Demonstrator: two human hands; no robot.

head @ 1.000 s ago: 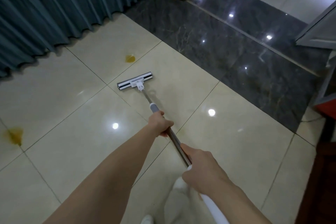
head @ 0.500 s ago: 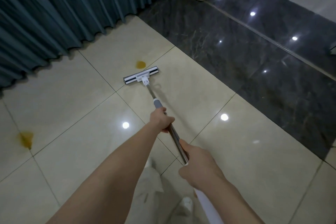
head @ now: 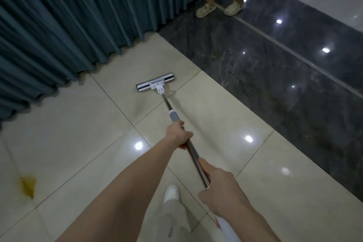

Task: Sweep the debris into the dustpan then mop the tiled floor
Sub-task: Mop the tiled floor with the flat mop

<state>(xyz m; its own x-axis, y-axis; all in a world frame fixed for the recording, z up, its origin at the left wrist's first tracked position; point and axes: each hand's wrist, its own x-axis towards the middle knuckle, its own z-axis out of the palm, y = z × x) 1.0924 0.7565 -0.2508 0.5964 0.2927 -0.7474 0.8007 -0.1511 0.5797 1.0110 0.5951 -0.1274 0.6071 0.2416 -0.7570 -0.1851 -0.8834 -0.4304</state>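
Note:
A flat mop with a grey-and-white head [head: 155,84] rests on the cream tiled floor [head: 78,135], near the curtain. Its metal pole [head: 194,155] runs back toward me. My left hand [head: 179,133] grips the pole just below the grey collar. My right hand [head: 222,192] grips it lower down, above the white end of the handle. A yellow-brown stain [head: 27,184] sits on the tile at the far left. The stain that lay by the mop head is out of sight under or behind it. No dustpan is in view.
A teal curtain [head: 68,25] hangs along the left and back. A dark marble strip [head: 265,76] borders the cream tiles on the right. Another person's legs in pale clogs [head: 218,8] stand at the curtain's far end. My white shoe [head: 171,192] is below the pole.
The mop head has been pushed forward over the yellow stain near the curtain, which no longer shows. My view has shifted forward and to the right.

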